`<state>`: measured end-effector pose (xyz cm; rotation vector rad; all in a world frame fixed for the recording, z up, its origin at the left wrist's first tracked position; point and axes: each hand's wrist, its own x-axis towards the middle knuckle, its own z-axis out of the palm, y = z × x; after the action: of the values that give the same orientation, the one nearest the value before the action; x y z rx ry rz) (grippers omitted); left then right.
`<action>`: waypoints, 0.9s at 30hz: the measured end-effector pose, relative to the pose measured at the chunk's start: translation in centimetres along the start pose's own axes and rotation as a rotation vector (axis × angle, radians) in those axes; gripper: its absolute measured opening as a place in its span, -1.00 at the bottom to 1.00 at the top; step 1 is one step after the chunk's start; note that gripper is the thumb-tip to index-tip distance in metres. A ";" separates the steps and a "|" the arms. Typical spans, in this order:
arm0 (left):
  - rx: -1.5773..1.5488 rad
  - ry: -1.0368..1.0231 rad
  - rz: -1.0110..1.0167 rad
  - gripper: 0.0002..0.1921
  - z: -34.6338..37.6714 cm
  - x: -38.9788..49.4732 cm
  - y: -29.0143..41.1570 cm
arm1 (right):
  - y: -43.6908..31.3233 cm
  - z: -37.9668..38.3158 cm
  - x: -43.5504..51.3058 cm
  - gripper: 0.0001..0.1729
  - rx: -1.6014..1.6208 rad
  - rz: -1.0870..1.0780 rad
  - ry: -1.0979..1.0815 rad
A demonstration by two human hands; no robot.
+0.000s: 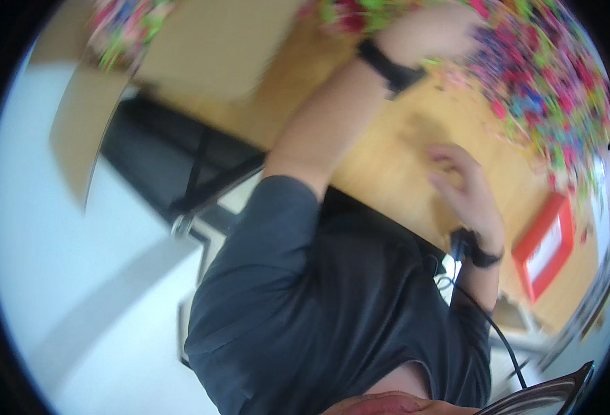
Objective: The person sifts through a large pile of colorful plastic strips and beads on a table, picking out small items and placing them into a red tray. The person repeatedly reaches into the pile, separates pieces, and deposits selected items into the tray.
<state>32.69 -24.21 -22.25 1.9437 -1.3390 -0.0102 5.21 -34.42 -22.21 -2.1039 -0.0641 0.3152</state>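
My left hand [434, 31] reaches across the wooden table [382, 155] to the edge of a large heap of small multicoloured pieces [533, 78], some of them stringy. Its fingers are blurred against the heap, so whether they grip anything cannot be told. Nearer to me, my right hand [465, 187] hovers over the bare wood with thumb and fingers curved and apart, holding nothing. Each wrist wears a black band. To the right of that hand lies a red-orange rectangular frame or tray [522, 259] with a whitish inside.
Tan cardboard panels [211, 46], seemingly of a box, stand at the upper left, with more colourful pieces [128, 31] by them. A cardboard flap [84, 135] juts past the table edge. A black cable [502, 337] runs near my right arm.
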 end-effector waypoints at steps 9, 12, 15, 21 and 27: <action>-0.182 0.155 0.113 -0.71 0.9 -16.4 19.0 | 6.2 -3.0 -3.3 -0.56 0.096 0.015 0.052; -0.257 0.105 0.063 -0.76 1.1 -22.9 21.7 | 6.4 -2.5 -2.0 -0.61 0.053 -0.021 -0.012; -0.256 0.193 -0.130 -0.77 1.0 -29.4 23.8 | 5.2 -1.3 -0.3 -0.63 0.109 -0.009 -0.111; -0.304 0.425 -0.588 -0.81 1.4 -37.5 26.6 | 3.1 1.8 2.5 -0.55 -0.008 -0.084 -0.231; -0.286 0.501 -0.623 -0.82 3.4 -39.7 27.1 | 0.3 5.0 3.3 -0.44 -0.194 -0.099 -0.234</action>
<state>-8.12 1.34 -24.53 1.8716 -0.3621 -0.0151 7.09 -29.84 -25.57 -2.2370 -0.3486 0.5112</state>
